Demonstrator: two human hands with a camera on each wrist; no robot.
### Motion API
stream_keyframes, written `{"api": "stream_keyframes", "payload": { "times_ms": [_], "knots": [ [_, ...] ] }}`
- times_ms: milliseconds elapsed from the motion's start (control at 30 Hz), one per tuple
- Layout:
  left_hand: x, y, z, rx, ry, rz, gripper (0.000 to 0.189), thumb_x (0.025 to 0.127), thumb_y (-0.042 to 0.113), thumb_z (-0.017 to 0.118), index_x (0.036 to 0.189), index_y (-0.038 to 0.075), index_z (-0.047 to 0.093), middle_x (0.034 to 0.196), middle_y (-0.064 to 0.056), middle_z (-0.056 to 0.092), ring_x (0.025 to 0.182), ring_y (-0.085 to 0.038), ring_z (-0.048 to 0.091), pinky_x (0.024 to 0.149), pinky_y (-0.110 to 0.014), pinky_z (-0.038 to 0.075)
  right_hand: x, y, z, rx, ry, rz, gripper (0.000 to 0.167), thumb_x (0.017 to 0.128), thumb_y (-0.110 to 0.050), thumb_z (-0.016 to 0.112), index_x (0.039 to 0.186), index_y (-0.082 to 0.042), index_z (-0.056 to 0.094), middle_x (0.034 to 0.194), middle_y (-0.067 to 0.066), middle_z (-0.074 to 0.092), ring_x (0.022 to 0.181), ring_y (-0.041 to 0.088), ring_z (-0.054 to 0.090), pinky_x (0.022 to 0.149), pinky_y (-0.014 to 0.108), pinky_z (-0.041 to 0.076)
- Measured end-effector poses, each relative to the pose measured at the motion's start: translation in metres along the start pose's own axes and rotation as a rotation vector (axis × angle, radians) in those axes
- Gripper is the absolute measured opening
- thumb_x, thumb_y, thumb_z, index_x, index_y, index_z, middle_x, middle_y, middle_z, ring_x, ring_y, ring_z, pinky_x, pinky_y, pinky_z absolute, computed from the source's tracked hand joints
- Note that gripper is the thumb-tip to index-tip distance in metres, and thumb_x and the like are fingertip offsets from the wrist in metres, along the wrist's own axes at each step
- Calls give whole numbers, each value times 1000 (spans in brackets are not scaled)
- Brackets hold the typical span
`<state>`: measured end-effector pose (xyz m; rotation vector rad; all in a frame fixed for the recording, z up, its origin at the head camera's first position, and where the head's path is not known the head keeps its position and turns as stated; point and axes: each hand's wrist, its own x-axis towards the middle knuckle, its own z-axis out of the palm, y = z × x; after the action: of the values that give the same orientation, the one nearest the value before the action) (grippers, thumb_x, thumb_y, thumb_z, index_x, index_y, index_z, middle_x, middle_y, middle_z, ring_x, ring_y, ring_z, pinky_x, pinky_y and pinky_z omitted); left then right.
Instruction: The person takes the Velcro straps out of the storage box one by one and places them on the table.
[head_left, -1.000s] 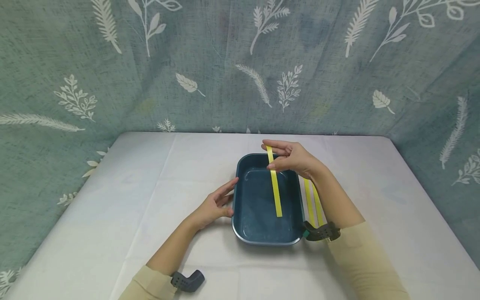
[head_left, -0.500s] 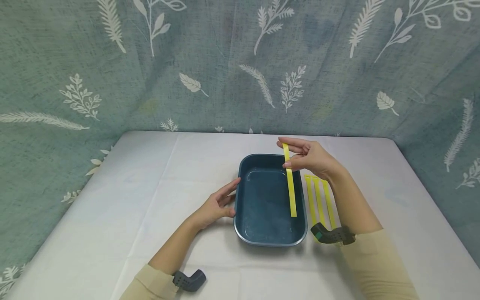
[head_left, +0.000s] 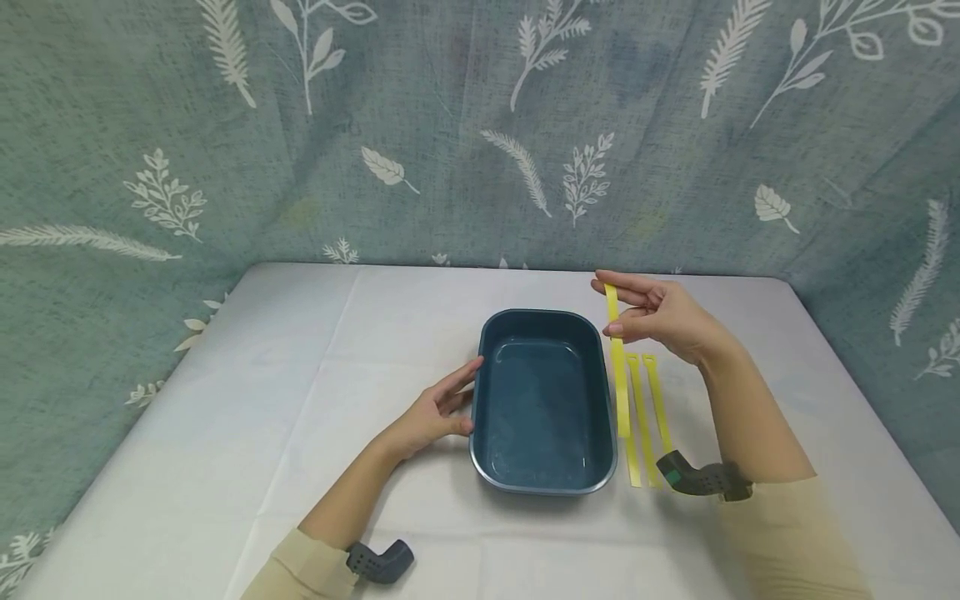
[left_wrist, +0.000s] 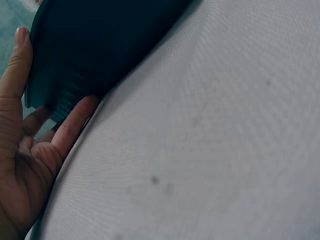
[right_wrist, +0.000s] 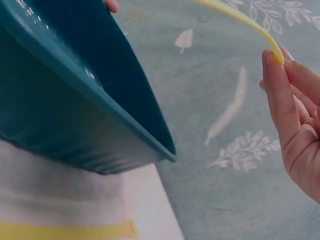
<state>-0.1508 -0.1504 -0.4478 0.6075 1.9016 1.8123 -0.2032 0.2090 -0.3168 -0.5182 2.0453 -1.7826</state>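
Observation:
My left hand point(head_left: 431, 417) rests against the left side of a dark teal rectangular tray point(head_left: 480, 392), fingers and thumb touching its wall. In the left wrist view the fingertips point(left_wrist: 82, 107) meet the tray's outer side. My right hand point(head_left: 667, 321) pinches a thin yellow plastic strip point(head_left: 620, 383) between thumb and fingers. The strip hangs beside the tray's right rim; in the right wrist view its bend and small ridges near the fingers show. To the right of the tray lie more yellow strips point(head_left: 658, 404) with slotted heads, one partly hidden behind the held strip.
A white cloth point(head_left: 360, 333) covers the table. Behind it hangs a green-blue curtain point(head_left: 420, 108) with white leaf prints. Each wrist wears a dark camera band, the left one point(head_left: 381, 561) close to the table's front.
My right hand has carried the pinched strip rightward from over the tray to beyond its right rim. The left hand has stayed against the tray.

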Motion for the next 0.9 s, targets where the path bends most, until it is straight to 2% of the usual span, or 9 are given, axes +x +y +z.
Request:
{"api": "stream_keyframes", "payload": {
  "times_ms": [267, 567, 900],
  "knots": [
    [2, -2, -1, 10, 7, 0, 101, 67, 52, 77, 150, 30, 25, 157, -5, 19, 141, -35, 25, 111, -48, 28, -23, -7, -6, -6, 14, -50, 74, 81, 8, 68, 146, -5, 35, 143, 2, 47, 85, 15, 70, 72, 26, 57],
    [3, -2, -2, 15, 0, 1, 100, 67, 51, 77, 150, 29, 25, 158, -2, 19, 141, -33, 25, 113, -47, 25, -47, -3, -17, -34, 60, -67, 73, 80, 11, 67, 144, -11, 40, 132, -13, 56, 86, 14, 70, 76, 26, 56],
    [3, -2, -1, 12, 2, 11, 101, 68, 50, 78, 150, 28, 25, 158, -2, 19, 141, -33, 26, 112, -47, 25, -69, 9, -31, -65, 86, -69, 69, 81, 12, 65, 142, -12, 43, 129, -16, 57, 85, 17, 71, 74, 27, 57]
  ]
}}
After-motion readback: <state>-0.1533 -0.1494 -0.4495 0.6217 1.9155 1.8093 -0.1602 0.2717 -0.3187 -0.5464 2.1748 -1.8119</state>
